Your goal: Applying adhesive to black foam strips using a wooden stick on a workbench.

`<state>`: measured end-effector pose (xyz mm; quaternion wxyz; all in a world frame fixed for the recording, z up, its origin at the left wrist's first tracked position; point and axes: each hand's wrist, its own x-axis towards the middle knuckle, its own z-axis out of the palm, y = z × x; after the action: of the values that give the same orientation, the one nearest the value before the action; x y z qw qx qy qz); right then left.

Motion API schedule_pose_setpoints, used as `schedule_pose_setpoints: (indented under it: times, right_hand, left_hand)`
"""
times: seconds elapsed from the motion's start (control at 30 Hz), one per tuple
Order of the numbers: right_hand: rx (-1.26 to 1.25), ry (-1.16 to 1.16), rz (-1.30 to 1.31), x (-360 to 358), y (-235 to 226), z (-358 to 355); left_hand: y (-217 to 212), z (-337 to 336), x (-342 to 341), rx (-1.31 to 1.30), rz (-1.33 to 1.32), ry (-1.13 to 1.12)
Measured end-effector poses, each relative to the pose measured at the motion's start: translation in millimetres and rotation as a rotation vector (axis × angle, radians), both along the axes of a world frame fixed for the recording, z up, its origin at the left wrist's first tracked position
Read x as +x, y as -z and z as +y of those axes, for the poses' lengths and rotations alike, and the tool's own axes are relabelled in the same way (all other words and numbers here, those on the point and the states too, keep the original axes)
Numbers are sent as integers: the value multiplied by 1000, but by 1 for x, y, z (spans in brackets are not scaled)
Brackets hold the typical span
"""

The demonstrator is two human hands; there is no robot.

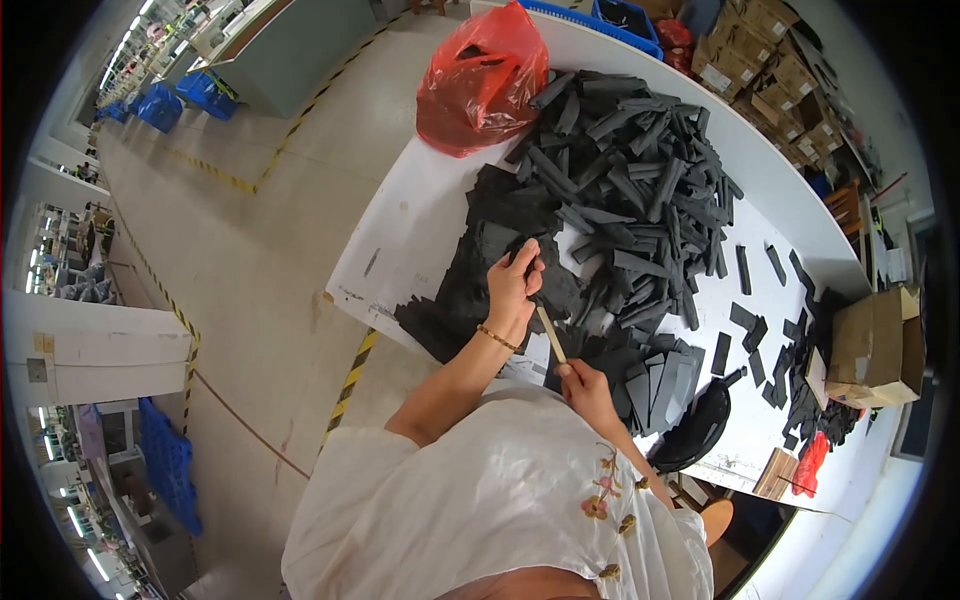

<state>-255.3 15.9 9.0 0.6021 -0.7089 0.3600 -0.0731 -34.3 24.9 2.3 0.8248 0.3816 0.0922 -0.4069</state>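
Observation:
My left hand (pixel 517 278), with a beaded bracelet at the wrist, is closed above the dark cloth-like sheets (pixel 480 240) on the white table. Something dark shows at its fingers, but I cannot make out what it is. Lower and to the right, my right hand (pixel 587 390) grips one end of a thin, pale flat stick (pixel 551 335). The stick's other end points up toward my left wrist. Beyond my hands lies a large heap of folded black strips (pixel 640 180). Flat dark grey pieces (pixel 662 385) are stacked just right of my right hand.
A red plastic bag (pixel 482 80) sits at the table's far left. Near the front edge is a black curved case (pixel 698 425). Scattered black pieces (pixel 743 318) and an open cardboard box (pixel 875 350) occupy the right side. A raised white panel (pixel 780 150) borders the far side.

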Motion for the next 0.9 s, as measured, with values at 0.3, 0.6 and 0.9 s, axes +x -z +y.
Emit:
schedule_pose_setpoints:
  times: [0.3,0.6,0.9]
  right_hand:
    - [-747,-90,89,-61,-32,13]
    - [-636,-74,71,-87,-37,10]
    - [-532,-32,29,-18,-4,-8]
  left_hand:
    - [-6,-8,7,1,95,-61]
    - [29,17,66,20,185,-298]
    - [35,17,49,-129,104,40]
